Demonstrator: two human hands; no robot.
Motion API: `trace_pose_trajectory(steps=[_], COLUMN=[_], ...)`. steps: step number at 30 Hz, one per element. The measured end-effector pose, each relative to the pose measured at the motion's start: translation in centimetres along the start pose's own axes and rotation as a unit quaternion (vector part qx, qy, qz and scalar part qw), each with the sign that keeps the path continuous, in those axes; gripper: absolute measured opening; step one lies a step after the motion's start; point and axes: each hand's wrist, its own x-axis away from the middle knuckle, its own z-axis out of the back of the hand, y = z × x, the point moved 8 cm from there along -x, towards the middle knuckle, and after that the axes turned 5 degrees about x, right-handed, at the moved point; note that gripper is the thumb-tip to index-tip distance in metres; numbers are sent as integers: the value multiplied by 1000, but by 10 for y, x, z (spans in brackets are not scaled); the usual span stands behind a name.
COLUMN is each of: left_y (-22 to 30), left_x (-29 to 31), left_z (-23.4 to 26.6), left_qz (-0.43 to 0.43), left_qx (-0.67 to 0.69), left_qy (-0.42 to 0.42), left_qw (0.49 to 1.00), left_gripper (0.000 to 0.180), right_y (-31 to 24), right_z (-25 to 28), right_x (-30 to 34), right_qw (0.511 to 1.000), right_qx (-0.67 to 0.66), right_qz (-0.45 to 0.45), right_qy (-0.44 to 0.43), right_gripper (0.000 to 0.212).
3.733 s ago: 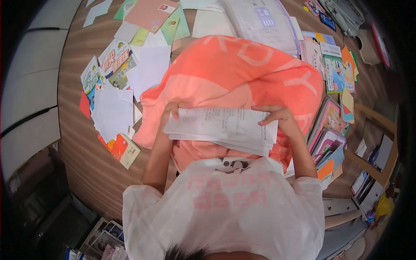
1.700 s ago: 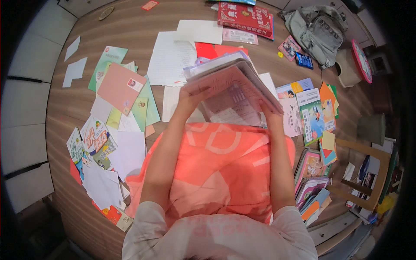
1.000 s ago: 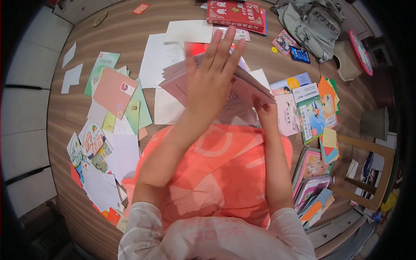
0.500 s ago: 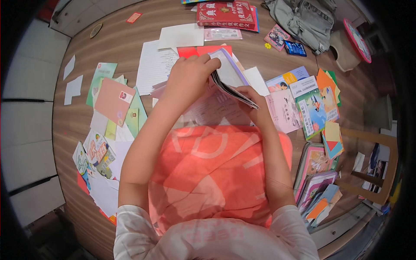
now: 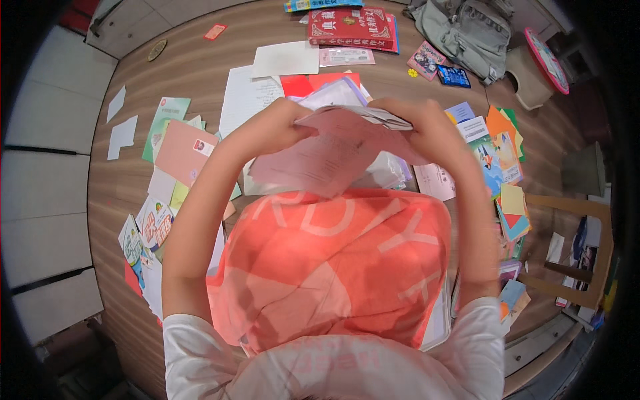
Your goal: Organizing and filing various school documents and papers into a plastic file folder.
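Observation:
A bundle of thin pink printed sheets [image 5: 347,150] hangs between my hands above the floor, just beyond the red-orange cloth [image 5: 333,260] at my lap. My left hand [image 5: 277,127] grips its left edge, and my right hand [image 5: 423,127] has hold of the right edge, with a little motion blur. The fingertips are partly hidden behind the paper. Below the sheets lies a clear plastic sleeve [image 5: 393,170] with a purple edge. Another purple-edged sleeve [image 5: 343,90] shows just past the sheets, beside red paper [image 5: 297,85].
Left of me lie a pink card [image 5: 181,150] and several booklets. Booklets [image 5: 497,150] and colored papers [image 5: 512,210] are spread on the right. Farther off are a red book [image 5: 353,27], a phone [image 5: 454,76] and a grey backpack [image 5: 470,40]. A wooden chair frame [image 5: 603,253] stands right.
The purple-edged sleeve has left my hands and lies on the floor pile. My hands have moved apart, now holding the pink sheets between them.

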Motion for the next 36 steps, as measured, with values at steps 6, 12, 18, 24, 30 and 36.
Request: trace_pose_trajectory(steps=[6,12,18,24,30,36], left_y=[18,-16,-50,-71,-73,-108], left_x=[21,23,33,26,24,27], left_z=[-30,-108,-73,-90,-118,-102], left_qz=[-69,-9,-24,-53,-25,13], left_qx=[158,378,445,267,359,305], left_qy=[94,127,331,279,179,325], left_qw=[981,917,832,921,916,895], left_gripper=[21,18,23,76,105,62], right_y=[-39,-48,-23,-57,-82,-86], right_z=[46,90,109,66,14,-24], right_x=[-24,-13,5,-16,-51,-69], right_qw=[969,932,972,942,928,899], right_qx=[65,137,40,190,256,320], right_qz=[84,-104,-21,77,83,108], right_qy=[-224,-318,-229,-267,-257,-278], right_gripper=[24,20,29,38,43,36])
